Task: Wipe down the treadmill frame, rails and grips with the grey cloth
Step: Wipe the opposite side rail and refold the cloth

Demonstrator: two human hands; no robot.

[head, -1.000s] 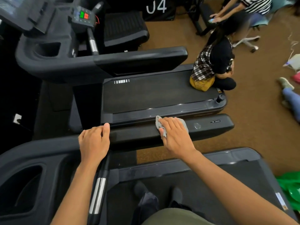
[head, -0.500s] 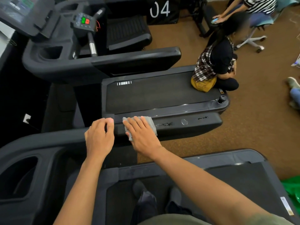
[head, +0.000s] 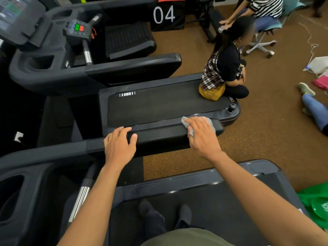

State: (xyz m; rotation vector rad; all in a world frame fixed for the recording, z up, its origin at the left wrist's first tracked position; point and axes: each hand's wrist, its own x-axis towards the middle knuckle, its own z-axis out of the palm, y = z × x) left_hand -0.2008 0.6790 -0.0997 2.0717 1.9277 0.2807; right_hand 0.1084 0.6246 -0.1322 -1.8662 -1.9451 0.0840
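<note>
I stand on a black treadmill whose padded side handrail [head: 159, 137] runs across the middle of the view. My right hand [head: 202, 137] presses the grey cloth [head: 185, 121] flat onto the rail near its far right end; only the cloth's edges show around my fingers. My left hand [head: 119, 144] rests palm down on the same rail further left, fingers spread over its top, holding nothing. A chrome grip bar [head: 81, 196] slants down below my left forearm. My feet [head: 163, 217] are on the belt.
A second treadmill [head: 159, 102] stands just beyond the rail, its console [head: 78, 29] at upper left. A person [head: 225, 68] sits on that treadmill's rear end; another sits on a chair [head: 262, 27] behind. Green bag [head: 316, 203] at lower right on brown carpet.
My right hand slid the cloth left along the rail toward my left hand, then back out to the rail's right end. My left hand stayed on the rail.
</note>
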